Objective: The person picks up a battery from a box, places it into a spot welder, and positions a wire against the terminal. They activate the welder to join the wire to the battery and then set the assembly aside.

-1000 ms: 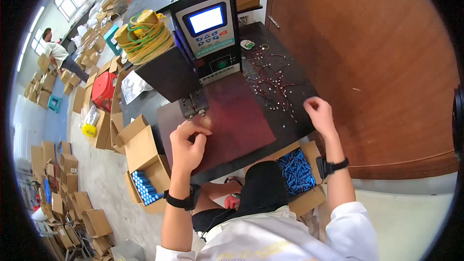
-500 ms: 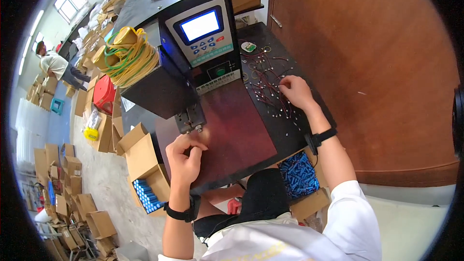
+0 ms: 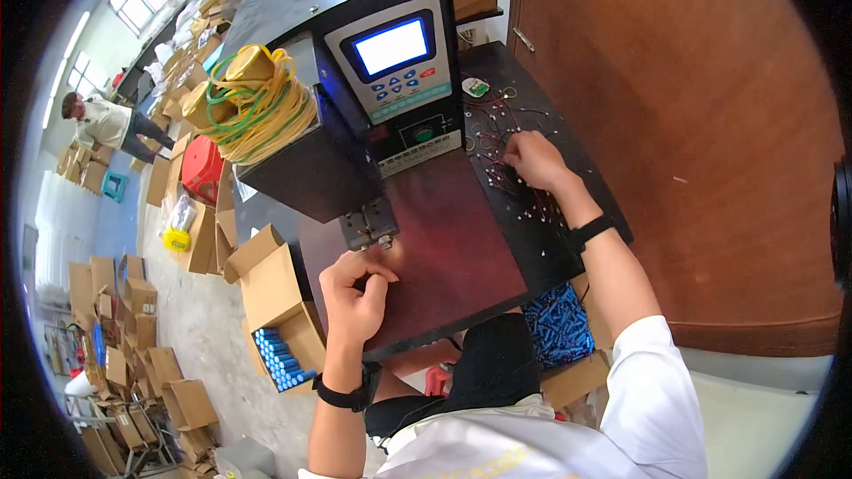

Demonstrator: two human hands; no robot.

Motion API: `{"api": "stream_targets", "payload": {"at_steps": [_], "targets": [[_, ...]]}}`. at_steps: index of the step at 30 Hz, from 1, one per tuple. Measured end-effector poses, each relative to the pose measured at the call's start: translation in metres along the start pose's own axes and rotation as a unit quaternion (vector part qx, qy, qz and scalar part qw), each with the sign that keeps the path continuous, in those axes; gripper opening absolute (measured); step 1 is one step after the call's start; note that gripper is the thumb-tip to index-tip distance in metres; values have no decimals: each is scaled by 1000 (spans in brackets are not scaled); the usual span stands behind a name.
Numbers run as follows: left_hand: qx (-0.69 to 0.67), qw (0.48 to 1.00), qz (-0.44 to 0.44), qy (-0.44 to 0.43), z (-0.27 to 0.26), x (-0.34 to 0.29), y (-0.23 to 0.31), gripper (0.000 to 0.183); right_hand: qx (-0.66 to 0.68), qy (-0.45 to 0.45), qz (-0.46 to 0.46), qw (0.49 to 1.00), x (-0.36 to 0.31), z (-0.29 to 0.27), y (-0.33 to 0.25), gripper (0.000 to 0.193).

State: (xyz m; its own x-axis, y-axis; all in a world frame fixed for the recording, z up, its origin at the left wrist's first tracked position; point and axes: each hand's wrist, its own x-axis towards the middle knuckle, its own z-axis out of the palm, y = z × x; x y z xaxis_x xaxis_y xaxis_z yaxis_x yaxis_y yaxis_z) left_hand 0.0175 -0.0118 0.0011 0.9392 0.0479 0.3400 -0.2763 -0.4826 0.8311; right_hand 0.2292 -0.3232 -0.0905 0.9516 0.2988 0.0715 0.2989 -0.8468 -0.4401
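- The left hand (image 3: 355, 288) sat curled at centre frame on the dark red mat (image 3: 453, 248), fingers pinched just below the machine's small metal head (image 3: 371, 226); what it pinched was too small to tell.
- The right hand (image 3: 531, 160), upper right of centre, rested fingers-down on the scattered red-wired parts (image 3: 497, 124) on the counter (image 3: 568, 239), its grip unclear.
- A box of blue cells (image 3: 280, 359) stood lower left.

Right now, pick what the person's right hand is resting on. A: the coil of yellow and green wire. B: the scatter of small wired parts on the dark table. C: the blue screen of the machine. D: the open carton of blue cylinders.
B: the right hand lies flat among the small wired parts spread over the dark table, to the right of the machine.
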Motion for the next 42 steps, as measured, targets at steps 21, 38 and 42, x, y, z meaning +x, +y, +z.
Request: {"api": "stream_targets", "payload": {"at_steps": [21,38,42], "targets": [[12,1000,-18,-3,-1,-2,2,12,472,99,105,870,-23,-14,-24,12],[9,1000,1,-5,5,1,4,14,1,55,-52,997,10,-5,-18,20],[10,999,-35,-12,-2,-1,2,14,2,9,-111,994,6,-24,-11,27]]}}
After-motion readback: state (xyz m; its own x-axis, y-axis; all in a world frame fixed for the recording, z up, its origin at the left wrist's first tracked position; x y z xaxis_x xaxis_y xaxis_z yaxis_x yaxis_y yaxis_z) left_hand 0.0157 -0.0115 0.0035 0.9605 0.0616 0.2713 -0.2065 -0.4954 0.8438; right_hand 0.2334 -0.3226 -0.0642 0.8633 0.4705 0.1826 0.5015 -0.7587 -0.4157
